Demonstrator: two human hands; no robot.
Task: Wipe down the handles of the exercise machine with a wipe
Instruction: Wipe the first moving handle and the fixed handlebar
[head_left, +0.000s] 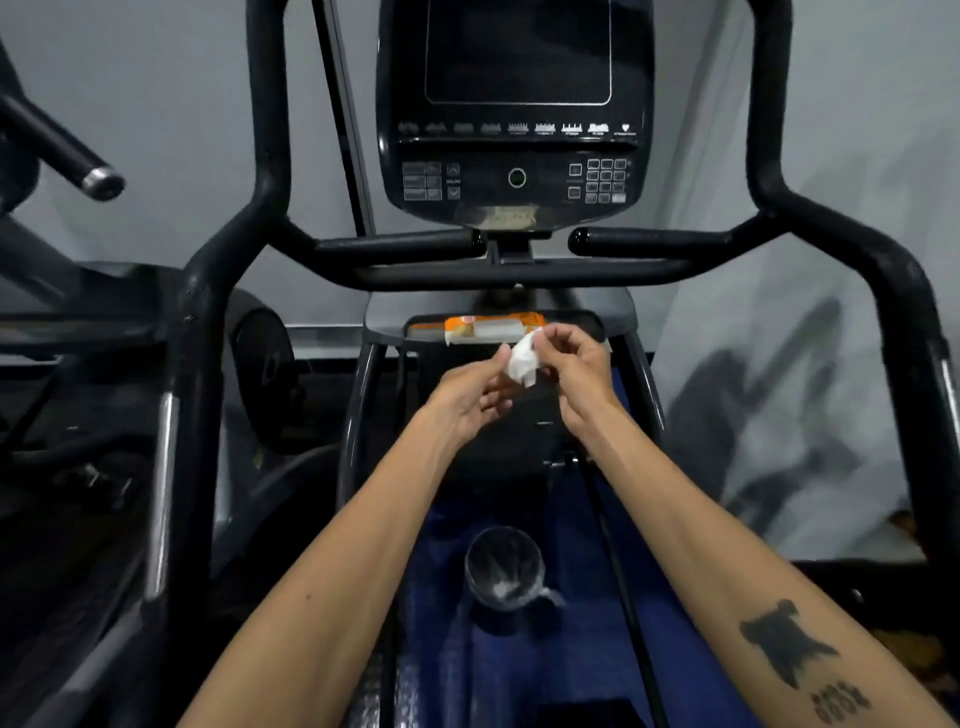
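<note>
- The wipe (522, 358) hangs bunched between both hands, just in front of the orange wipe pack (485, 328) on the machine's tray (582, 318).
- The left hand (475, 387) pinches its left edge; the right hand (574, 361) pinches its top.
- It looks light, limp and damp: best held flat across the fingers.
- Its long axis runs roughly vertical, tail down.
- The two short handles (400, 244) lie horizontally above, untouched.

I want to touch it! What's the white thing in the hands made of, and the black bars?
The wipe looks like soft, thin cloth or paper: it crumples between the fingers. The handles look like metal tubes with a matte black, slightly rough rubbery coating, though that's a guess.
</note>
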